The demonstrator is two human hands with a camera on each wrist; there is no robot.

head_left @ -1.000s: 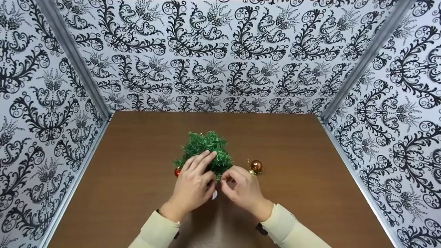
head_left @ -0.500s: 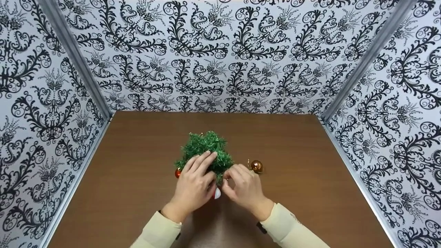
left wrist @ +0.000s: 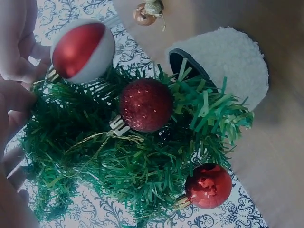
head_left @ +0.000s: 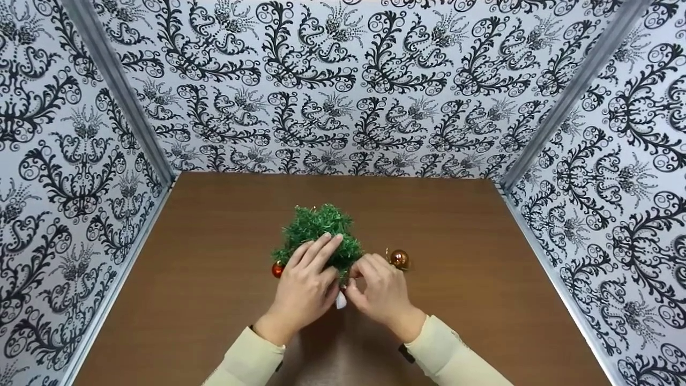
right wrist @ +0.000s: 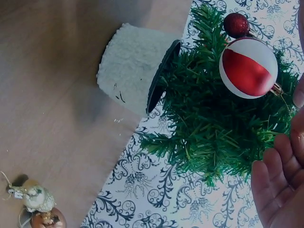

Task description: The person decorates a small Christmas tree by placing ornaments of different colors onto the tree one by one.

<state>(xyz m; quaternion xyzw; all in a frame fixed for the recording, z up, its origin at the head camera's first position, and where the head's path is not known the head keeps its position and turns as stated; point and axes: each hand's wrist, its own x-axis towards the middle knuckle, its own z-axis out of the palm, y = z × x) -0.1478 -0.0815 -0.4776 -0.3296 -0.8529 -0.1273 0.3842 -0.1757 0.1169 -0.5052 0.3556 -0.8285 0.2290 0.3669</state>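
Note:
A small green artificial Christmas tree [head_left: 316, 228] stands upright in a fluffy white pot [left wrist: 228, 66]. My left hand [head_left: 306, 287] rests several extended fingers on the foliage, while its thumb and forefinger appear to pinch a branch tip. My right hand [head_left: 381, 289] pinches the thin gold cord of a red-and-white bauble [right wrist: 249, 69] at the branch; its other fingers curl loosely. The bauble hangs just below both hands, mostly hidden in the head view. A glittery dark red bauble [left wrist: 146, 105] and a shiny red bauble [left wrist: 208, 186] hang on the tree. Fingertip contact is partly hidden.
Right of the tree, a copper-coloured bauble [head_left: 399, 259] lies on the brown table [head_left: 471, 321], beside a small pale gold ornament [right wrist: 39, 197]. Patterned black-and-white walls [head_left: 332, 107] with grey corner strips enclose the back and sides.
Both hands stay at the tree with small shifts; the left has edged right. The red-and-white bauble has moved slightly right beneath them. The right hand now covers the pale gold ornament.

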